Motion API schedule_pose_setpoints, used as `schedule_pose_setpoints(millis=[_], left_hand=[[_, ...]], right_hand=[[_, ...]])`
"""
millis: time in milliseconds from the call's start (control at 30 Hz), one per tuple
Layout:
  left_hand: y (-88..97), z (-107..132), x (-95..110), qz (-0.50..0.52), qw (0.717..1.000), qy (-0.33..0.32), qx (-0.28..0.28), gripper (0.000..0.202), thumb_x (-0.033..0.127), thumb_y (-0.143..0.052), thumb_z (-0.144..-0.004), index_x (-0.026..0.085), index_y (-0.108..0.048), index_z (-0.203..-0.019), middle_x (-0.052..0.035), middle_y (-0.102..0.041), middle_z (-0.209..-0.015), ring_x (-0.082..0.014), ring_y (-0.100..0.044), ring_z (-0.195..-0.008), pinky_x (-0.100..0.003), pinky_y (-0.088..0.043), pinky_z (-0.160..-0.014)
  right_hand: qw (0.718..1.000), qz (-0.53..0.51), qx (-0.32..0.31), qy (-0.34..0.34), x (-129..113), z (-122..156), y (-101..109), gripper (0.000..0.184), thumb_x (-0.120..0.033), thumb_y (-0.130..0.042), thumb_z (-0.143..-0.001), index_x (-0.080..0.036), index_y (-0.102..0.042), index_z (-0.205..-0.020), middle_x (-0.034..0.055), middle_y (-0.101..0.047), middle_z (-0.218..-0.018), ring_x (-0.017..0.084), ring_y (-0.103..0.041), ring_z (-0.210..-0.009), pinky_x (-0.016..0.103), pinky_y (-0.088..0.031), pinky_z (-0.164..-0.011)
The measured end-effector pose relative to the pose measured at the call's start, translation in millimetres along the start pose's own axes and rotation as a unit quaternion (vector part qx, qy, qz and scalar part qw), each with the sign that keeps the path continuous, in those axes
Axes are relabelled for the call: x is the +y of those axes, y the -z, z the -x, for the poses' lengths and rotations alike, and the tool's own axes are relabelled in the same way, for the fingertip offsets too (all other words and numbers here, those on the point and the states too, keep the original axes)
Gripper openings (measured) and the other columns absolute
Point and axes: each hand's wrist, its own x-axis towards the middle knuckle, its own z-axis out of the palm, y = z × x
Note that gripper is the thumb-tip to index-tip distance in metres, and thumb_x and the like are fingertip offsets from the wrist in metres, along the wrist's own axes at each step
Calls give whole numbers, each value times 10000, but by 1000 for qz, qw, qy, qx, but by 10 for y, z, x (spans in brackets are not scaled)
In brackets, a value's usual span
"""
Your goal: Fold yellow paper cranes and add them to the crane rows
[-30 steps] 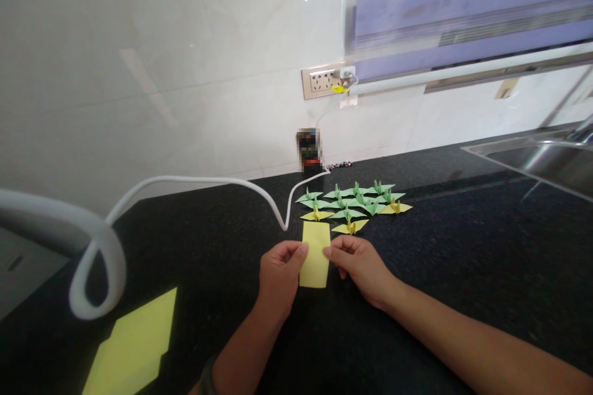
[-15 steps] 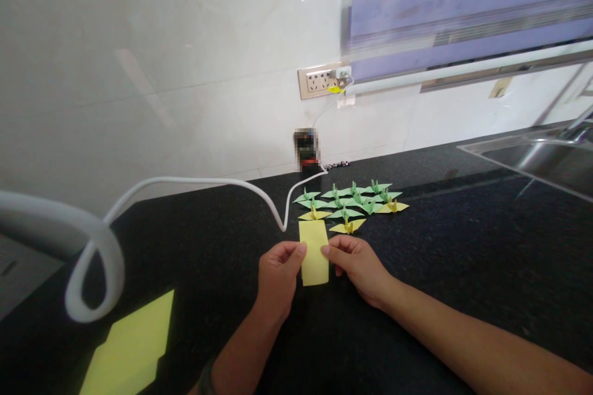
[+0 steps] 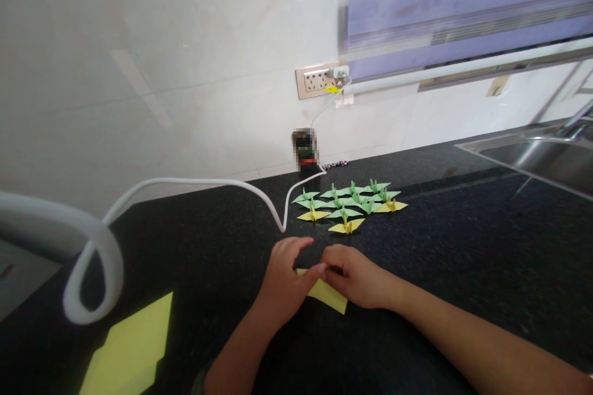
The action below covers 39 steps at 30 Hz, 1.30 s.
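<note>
A yellow sheet of paper (image 3: 330, 297) is between my hands, turned at a slant and partly hidden by the fingers. My right hand (image 3: 359, 274) pinches it near its upper edge, fingers curled. My left hand (image 3: 285, 281) has its thumb across the paper, the tip meeting the right hand's fingers, while its index finger stretches out above. Just beyond the hands, folded paper cranes stand in rows: several green cranes (image 3: 343, 212) and a few yellow ones, among them a yellow crane (image 3: 347, 226) closest to my right hand.
More yellow sheets (image 3: 134, 345) lie at the lower left of the black countertop (image 3: 463, 271). A white cable (image 3: 208, 181) loops across the left side to a blurred-out device (image 3: 306, 148) against the wall. A metal sink (image 3: 546, 160) is at the right, a socket (image 3: 317, 80) behind.
The yellow paper, upright and flat between both hands before, has been turned and lowered toward me. Both hands have come together, and the left index finger has stretched out.
</note>
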Motion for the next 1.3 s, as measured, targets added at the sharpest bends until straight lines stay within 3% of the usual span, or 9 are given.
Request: schedule_pose_setpoints(millis=[67,133,533,767,833,900,1000,1067,1300], left_hand=[[48,3,23,-42,995,-26,-90,168,309,-515,-720,184,-608,-782,-36,-592,-802,-167,-506,-833,-307,-377,-764],[78,6,46,-65,988,-30,-135,190,312,-469,-754,187,-612,-744,-28,-593,-751,-158,-509,-773,-290,-381,-714],[122,34,142,-89,970,-48,-219,153,209,-437,-754,172,-578,-707,-9,-571,-710,-130,-488,-717,-243,-359,-645],[254,-23,92,-92,981,-50,-163,191,208,-400,-770,181,-584,-730,-24,-582,-745,-145,-499,-747,-266,-367,-697],[234,-26,80,-75,987,-42,-134,209,264,-409,-777,188,-589,-852,-41,-590,-829,-156,-504,-799,-279,-368,-733],[178,-10,95,-55,986,-49,-150,269,323,-461,-752,198,-563,-967,-47,-588,-893,-167,-503,-839,-277,-373,-733],[83,30,136,-81,975,-72,-194,227,291,-414,-783,188,-608,-725,-26,-588,-700,-149,-508,-717,-258,-364,-665],[62,43,140,-108,976,-63,-179,267,276,-390,-795,181,-593,-651,-23,-570,-644,-141,-498,-666,-248,-352,-620],[261,-40,-1,-174,979,-21,-106,299,295,-347,-810,177,-591,-682,-31,-568,-674,-143,-505,-674,-244,-345,-610]], right_hand=[[997,66,-19,39,-30,21,14,98,-149,-464,-738,-143,-542,-679,15,-524,-668,113,-459,-657,223,-347,-612],[993,102,-30,43,-46,32,30,92,-146,-459,-740,-146,-550,-721,24,-539,-698,118,-466,-683,221,-350,-622],[980,129,-114,94,-72,27,183,120,-109,-443,-709,-151,-555,-703,11,-547,-711,105,-479,-678,200,-349,-614],[989,71,-112,62,11,17,332,143,-60,-429,-665,-145,-531,-614,-14,-496,-631,82,-451,-582,183,-335,-542],[992,61,-102,52,13,18,336,142,-59,-433,-662,-147,-532,-610,-17,-489,-620,83,-448,-574,185,-334,-536],[992,52,-101,59,-6,20,306,135,-61,-445,-659,-148,-539,-616,-16,-491,-623,85,-449,-577,187,-335,-536],[991,44,-103,76,-48,22,238,121,-77,-461,-670,-148,-556,-647,-9,-508,-647,89,-456,-595,188,-340,-546],[991,42,-98,80,-61,20,216,133,-84,-451,-689,-147,-567,-682,-1,-523,-671,91,-468,-616,188,-349,-562],[993,100,-46,35,51,7,400,132,-91,-467,-686,-150,-581,-652,3,-541,-642,103,-468,-613,208,-345,-584]])
